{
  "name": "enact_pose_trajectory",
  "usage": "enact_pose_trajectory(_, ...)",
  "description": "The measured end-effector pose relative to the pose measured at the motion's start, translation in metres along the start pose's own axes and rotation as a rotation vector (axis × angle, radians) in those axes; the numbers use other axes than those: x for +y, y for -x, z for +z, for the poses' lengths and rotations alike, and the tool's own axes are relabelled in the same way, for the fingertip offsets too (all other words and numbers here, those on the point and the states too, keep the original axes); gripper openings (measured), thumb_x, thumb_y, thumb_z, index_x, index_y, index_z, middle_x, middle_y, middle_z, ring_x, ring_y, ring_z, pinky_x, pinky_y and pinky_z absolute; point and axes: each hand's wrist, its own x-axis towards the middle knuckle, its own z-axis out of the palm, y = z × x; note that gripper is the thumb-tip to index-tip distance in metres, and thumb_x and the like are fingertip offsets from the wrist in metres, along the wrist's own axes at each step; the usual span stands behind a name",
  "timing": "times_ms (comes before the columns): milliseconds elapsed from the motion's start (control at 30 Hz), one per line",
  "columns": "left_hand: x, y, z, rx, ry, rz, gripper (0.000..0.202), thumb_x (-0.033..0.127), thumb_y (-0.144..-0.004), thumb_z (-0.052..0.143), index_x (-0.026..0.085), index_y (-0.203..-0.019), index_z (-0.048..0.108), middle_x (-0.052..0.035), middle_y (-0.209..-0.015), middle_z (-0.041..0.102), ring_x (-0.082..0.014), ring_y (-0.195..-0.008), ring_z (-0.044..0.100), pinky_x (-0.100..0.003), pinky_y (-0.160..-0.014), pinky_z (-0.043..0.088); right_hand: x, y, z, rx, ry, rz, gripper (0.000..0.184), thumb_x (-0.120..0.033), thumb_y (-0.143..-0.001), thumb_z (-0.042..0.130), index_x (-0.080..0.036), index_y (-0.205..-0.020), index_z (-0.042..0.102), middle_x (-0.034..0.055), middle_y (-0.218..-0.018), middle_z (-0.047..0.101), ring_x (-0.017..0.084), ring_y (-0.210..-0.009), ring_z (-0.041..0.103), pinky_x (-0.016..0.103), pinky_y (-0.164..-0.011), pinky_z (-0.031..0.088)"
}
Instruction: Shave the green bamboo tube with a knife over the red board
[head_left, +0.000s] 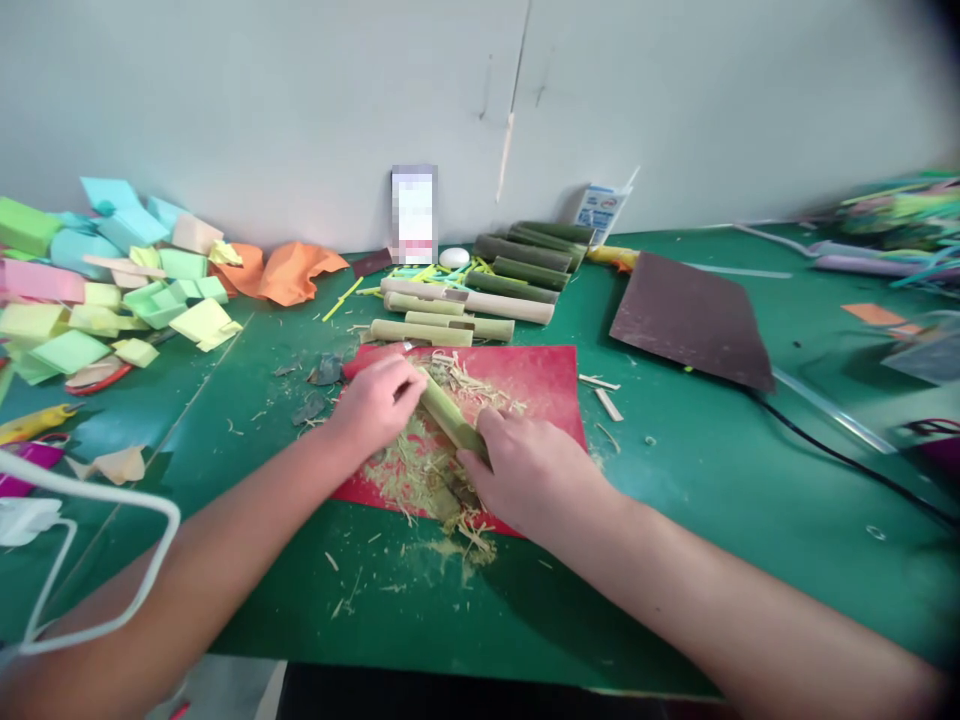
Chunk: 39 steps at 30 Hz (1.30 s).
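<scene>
A short green bamboo piece [448, 412] lies slanted on a red cutting mat [551, 380] among pale shavings [420, 465]. My left hand [375, 402] is closed over its far upper end. My right hand [529, 470] is wrapped round its near lower end. Whether either hand also holds a blade is hidden.
Peeled and unpeeled bamboo pieces [465, 300] lie behind the mat by the wall. A dark brown sheet [690, 320] lies right, a black cable [847, 460] past it. Coloured paper blocks [112, 290] are piled left, an orange paper [289, 272] nearby, a white cord [105, 500] at near left.
</scene>
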Motion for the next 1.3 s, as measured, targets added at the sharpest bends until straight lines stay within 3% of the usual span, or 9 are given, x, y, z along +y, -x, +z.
enact_pose_trajectory(133, 0.0041, 0.0016, 0.0013, -0.146, 0.082, 0.037, 0.015, 0.018, -0.089, 0.048, 0.015, -0.076, 0.056, -0.0025, -0.074, 0.056, -0.0117, -0.069, 0.052, -0.025, -0.064, 0.043, -0.0020, 0.0010, -0.0019, -0.019, 0.042, 0.011, 0.020, -0.032, -0.085, 0.044, -0.016, -0.089, 0.056, 0.0085, -0.080, 0.065, 0.023, -0.068, 0.063, 0.028, -0.048, 0.035)
enact_pose_trajectory(267, 0.0020, 0.0001, 0.0017, -0.002, -0.002, -0.017, 0.018, 0.018, -0.087, 0.051, 0.015, -0.070, 0.054, -0.0007, -0.069, 0.053, -0.0113, -0.066, 0.050, -0.026, -0.065, 0.043, -0.0048, 0.0016, -0.0016, -0.016, 0.115, 0.012, 0.023, -0.032, -0.087, 0.041, -0.015, -0.090, 0.057, 0.0094, -0.074, 0.063, 0.023, -0.064, 0.063, 0.029, -0.047, 0.036)
enact_pose_trajectory(400, 0.0051, 0.0002, 0.0011, -0.143, 0.058, 0.039, 0.015, 0.017, -0.088, 0.049, 0.015, -0.074, 0.055, -0.0017, -0.074, 0.055, -0.0112, -0.068, 0.052, -0.025, -0.064, 0.043, -0.0060, 0.0014, -0.0014, -0.017, 0.138, -0.041, 0.020, -0.027, -0.087, 0.042, -0.014, -0.087, 0.057, 0.0104, -0.075, 0.063, 0.022, -0.065, 0.063, 0.028, -0.047, 0.036)
enact_pose_trajectory(533, 0.0044, -0.0008, -0.0005, 0.011, -0.012, 0.001, 0.019, 0.019, -0.087, 0.051, 0.015, -0.069, 0.053, -0.0005, -0.067, 0.053, -0.0117, -0.064, 0.050, -0.026, -0.063, 0.042, -0.0063, 0.0016, -0.0042, -0.033, 0.142, 0.009, 0.023, -0.032, -0.087, 0.042, -0.014, -0.090, 0.057, 0.0105, -0.074, 0.063, 0.023, -0.066, 0.064, 0.028, -0.047, 0.037)
enact_pose_trajectory(667, 0.0033, -0.0017, -0.0008, -0.158, 0.053, 0.045, 0.015, 0.018, -0.088, 0.050, 0.015, -0.074, 0.055, -0.0012, -0.072, 0.054, -0.0112, -0.067, 0.051, -0.024, -0.063, 0.042, -0.0064, 0.0020, -0.0055, -0.054, 0.130, -0.005, 0.021, -0.030, -0.087, 0.043, -0.014, -0.088, 0.056, 0.0100, -0.073, 0.064, 0.023, -0.065, 0.064, 0.027, -0.047, 0.036)
enact_pose_trajectory(800, 0.0001, -0.0029, -0.0013, 0.026, -0.040, -0.018, 0.019, 0.019, -0.087, 0.052, 0.015, -0.068, 0.054, -0.0006, -0.066, 0.052, -0.0116, -0.064, 0.049, -0.027, -0.064, 0.042, -0.0064, 0.0020, -0.0051, -0.039, 0.136, 0.019, 0.023, -0.032, -0.088, 0.042, -0.014, -0.090, 0.056, 0.0103, -0.075, 0.064, 0.023, -0.065, 0.064, 0.027, -0.046, 0.035)
enact_pose_trajectory(933, 0.0016, -0.0007, -0.0009, -0.153, 0.058, 0.038, 0.015, 0.019, -0.088, 0.050, 0.015, -0.077, 0.057, -0.0021, -0.074, 0.055, -0.0116, -0.069, 0.052, -0.025, -0.064, 0.043, -0.0068, 0.0016, -0.0065, -0.047, 0.136, -0.003, 0.021, -0.029, -0.087, 0.042, -0.013, -0.088, 0.056, 0.0108, -0.074, 0.064, 0.022, -0.066, 0.064, 0.027, -0.045, 0.033)
enact_pose_trajectory(1100, 0.0010, -0.0008, -0.0003, 0.012, -0.009, 0.004, 0.020, 0.021, -0.088, 0.049, 0.015, -0.070, 0.055, -0.0009, -0.068, 0.053, -0.0118, -0.065, 0.050, -0.026, -0.063, 0.042, -0.0065, 0.0012, -0.0069, -0.030, 0.141, 0.015, 0.024, -0.031, -0.088, 0.041, -0.014, -0.090, 0.057, 0.0106, -0.076, 0.065, 0.022, -0.066, 0.064, 0.027, -0.045, 0.032)
enact_pose_trajectory(1300, 0.0038, 0.0002, -0.0003, -0.080, 0.043, 0.019, 0.014, 0.018, -0.088, 0.050, 0.015, -0.076, 0.057, -0.0015, -0.073, 0.056, -0.0116, -0.068, 0.053, -0.026, -0.065, 0.044, -0.0065, 0.0021, -0.0071, -0.043, 0.129, 0.023, 0.025, -0.031, -0.088, 0.040, -0.014, -0.088, 0.058, 0.0105, -0.074, 0.065, 0.020, -0.064, 0.063, 0.026, -0.045, 0.032)
